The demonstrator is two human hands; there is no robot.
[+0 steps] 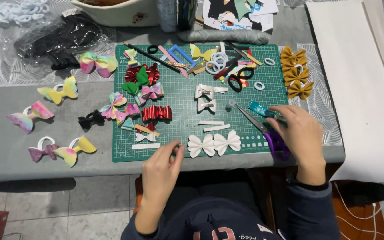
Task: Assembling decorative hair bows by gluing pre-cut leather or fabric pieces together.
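Note:
My right hand (302, 133) rests on a pair of purple-handled scissors (267, 133) at the right edge of the green cutting mat (181, 95), its fingers over a teal glittery strip (261, 109). My left hand (162, 171) hovers at the mat's front edge with fingers pinched together; whether it holds anything small I cannot tell. Two white bow shapes (214, 144) lie side by side between my hands. White strips (213, 126) and two smaller white bows (205, 98) sit just beyond them.
Red foil bows (156, 113), pastel bows (98, 63) and a black bow (90, 119) lie across the mat and grey table. Mustard bows (296, 73) are stacked at the right, white hair ties (218, 61) and scraps at the mat's back. A white sheet (361, 84) covers the right side.

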